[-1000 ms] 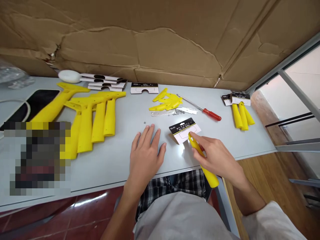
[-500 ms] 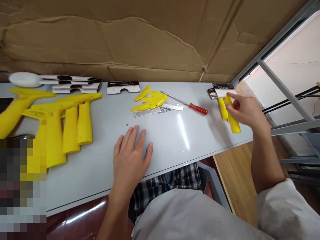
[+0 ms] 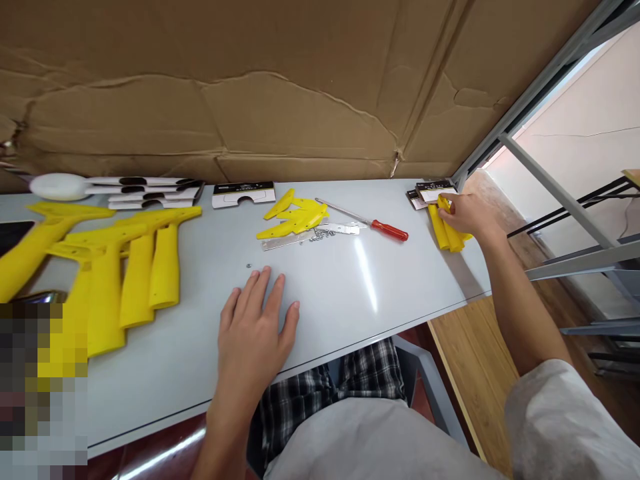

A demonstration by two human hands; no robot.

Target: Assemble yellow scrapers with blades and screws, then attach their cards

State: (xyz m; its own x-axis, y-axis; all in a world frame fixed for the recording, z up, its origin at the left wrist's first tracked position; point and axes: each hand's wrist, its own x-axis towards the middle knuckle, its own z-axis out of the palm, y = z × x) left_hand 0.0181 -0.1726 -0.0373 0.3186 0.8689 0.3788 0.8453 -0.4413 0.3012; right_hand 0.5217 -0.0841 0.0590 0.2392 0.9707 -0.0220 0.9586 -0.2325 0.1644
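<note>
At the table's right end my right hand [image 3: 470, 213] has its fingers closed around the upper part of a yellow plastic handle [image 3: 454, 239]. Another yellow handle [image 3: 437, 230] lies close beside it, and black-and-white card sleeves [image 3: 435, 190] cover their far ends. My left hand [image 3: 255, 333] rests palm down on the tabletop with fingers spread, holding nothing. Beyond it are thin yellow plastic pieces [image 3: 295, 217], flat metal strips [image 3: 287, 241] and a scatter of small screws [image 3: 323, 235]. A screwdriver [image 3: 390, 230] with a red handle lies to their right.
Several T-shaped yellow handles [image 3: 105, 300] are grouped on the left. Behind them sit folded card sleeves [image 3: 155, 193] and a white rounded object [image 3: 57, 187]. One more card sleeve [image 3: 244, 195] lies by the cardboard wall [image 3: 300, 120]. A metal frame [image 3: 555, 193] stands at right.
My right hand has lowered the yellow handle, which now lies against the other one on the table. The whole view has shifted slightly. My left hand stays in place.
</note>
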